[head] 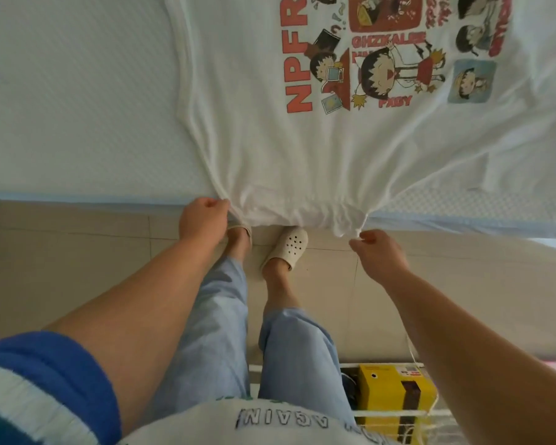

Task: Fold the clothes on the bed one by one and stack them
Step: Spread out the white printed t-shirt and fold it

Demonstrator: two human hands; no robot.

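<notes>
White T-shirt (pixel 270 139) spread print-up across bed (pixel 77 107), filling upper centre and right of frame (cartoon figures, red lettering). Hem bunched over bed edge at mid-frame. Left hand (pixel 203 220) grips hem corner, fingers curled round fabric. Right hand (pixel 379 248) pinches other hem corner. Cream slippers (pixel 286 247) on tiled floor (pixel 61 268) below. Yellow box (pixel 395 399) at lower right.

Beige tiled floor (pixel 61 252) beneath a white-covered bed (pixel 61 107), softly lit.
</notes>
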